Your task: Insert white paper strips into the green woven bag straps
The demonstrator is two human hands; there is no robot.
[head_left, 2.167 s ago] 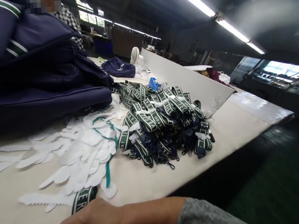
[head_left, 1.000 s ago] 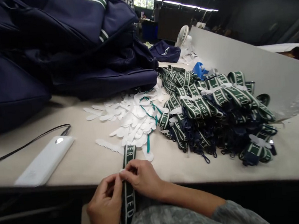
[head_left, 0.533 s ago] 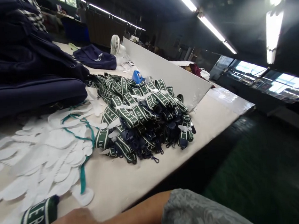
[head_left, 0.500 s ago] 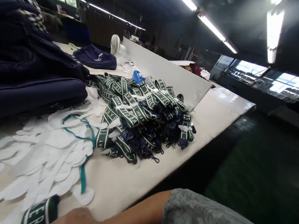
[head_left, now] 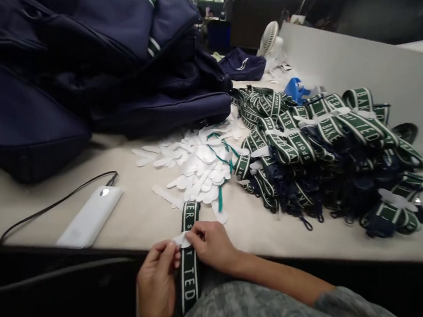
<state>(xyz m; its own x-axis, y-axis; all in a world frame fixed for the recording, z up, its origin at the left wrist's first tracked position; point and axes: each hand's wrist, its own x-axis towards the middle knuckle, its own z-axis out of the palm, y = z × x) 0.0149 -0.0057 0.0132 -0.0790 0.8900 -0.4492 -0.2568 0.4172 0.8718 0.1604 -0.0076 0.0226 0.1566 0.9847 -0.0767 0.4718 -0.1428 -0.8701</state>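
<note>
A dark green strap (head_left: 188, 281) with white lettering and stripes lies folded at the table's front edge, its lower end towards my body. Across its middle is a small white strip (head_left: 182, 240). My left hand (head_left: 157, 284) pinches this strip from the left, thumb against fingers. From the other side my right hand (head_left: 216, 247) pinches its right end. Just beyond, a heap of similar white strips (head_left: 201, 174) lies with a thin teal ribbon (head_left: 220, 199) on it. A big pile of matching straps (head_left: 306, 140) is at the right, several bundles wrapped with white strips.
Navy bags (head_left: 116, 88) are stacked at the left and back. A white power bank (head_left: 91, 218) with a black cable (head_left: 49, 207) rests near the front edge. Behind the straps stand a blue tape dispenser (head_left: 296, 91), a small fan (head_left: 269, 37) and a pale panel (head_left: 354, 57).
My view has swung left and levelled out. My left hand has come into view, and both hands now pinch a white strip across the strap, where earlier only my right hand showed beside it.
</note>
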